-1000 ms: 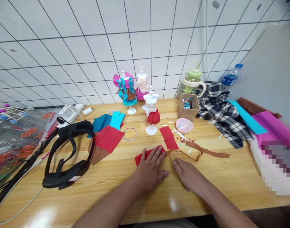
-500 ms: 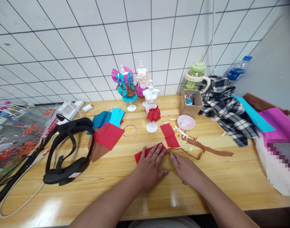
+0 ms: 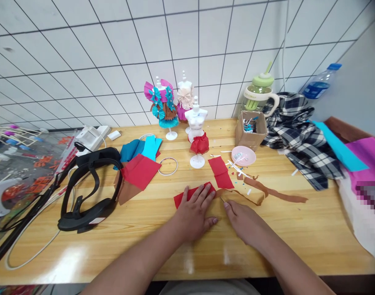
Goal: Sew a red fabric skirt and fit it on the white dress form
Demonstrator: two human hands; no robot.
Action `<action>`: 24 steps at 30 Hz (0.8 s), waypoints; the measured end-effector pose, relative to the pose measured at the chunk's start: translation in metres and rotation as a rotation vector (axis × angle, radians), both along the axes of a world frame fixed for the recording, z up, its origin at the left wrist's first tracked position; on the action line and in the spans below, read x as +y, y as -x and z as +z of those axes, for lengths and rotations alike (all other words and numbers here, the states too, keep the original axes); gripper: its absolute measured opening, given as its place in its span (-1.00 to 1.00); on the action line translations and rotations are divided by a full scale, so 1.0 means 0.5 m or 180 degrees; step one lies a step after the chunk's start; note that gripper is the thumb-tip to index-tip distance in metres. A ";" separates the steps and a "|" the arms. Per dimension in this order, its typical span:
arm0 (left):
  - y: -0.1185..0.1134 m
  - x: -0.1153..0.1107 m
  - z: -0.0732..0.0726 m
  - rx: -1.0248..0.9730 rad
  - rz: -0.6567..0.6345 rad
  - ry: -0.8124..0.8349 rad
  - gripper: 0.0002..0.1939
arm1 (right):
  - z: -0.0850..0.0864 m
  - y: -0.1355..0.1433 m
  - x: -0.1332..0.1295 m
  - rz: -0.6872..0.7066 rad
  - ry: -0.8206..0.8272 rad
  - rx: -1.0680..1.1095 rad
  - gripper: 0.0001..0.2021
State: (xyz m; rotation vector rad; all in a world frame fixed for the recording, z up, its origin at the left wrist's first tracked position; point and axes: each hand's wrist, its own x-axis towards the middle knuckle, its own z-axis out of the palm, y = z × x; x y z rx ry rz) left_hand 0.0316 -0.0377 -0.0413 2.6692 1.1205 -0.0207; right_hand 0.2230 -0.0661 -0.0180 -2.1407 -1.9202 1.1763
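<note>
My left hand (image 3: 193, 213) lies flat with spread fingers on a folded red paper piece (image 3: 179, 200) on the wooden table. Just right of it, my right hand (image 3: 241, 219) is closed round a thin pointed tool (image 3: 222, 198), whose tip is close to the red piece's right end; what kind of tool is hard to tell. A second red strip (image 3: 221, 173) lies behind my right hand, beside a crumpled brown strip (image 3: 261, 191). A small white mannequin (image 3: 196, 123) in a red skirt stands behind the hands.
Two dressed mannequins (image 3: 164, 106) stand at the wall. To the right are a pink dish (image 3: 243, 155), a cardboard box (image 3: 251, 133), a green-lidded jug (image 3: 258, 96) and checked cloth (image 3: 301, 139). Coloured papers (image 3: 141, 172) and a black headset (image 3: 89, 190) lie left.
My right hand and its tool have drawn slightly right, away from the red piece. My left hand still presses the paper. The camera view has shifted a little.
</note>
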 end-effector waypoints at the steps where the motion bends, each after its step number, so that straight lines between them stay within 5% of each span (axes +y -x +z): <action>1: 0.001 0.000 -0.001 -0.0006 -0.0005 -0.0023 -0.26 | -0.001 0.003 0.004 0.0024 -0.0045 -0.0043 -0.53; 24: -0.004 0.002 0.001 0.0127 -0.0013 0.0015 -0.25 | 0.008 0.005 0.033 0.0339 -0.0128 -0.0304 -0.57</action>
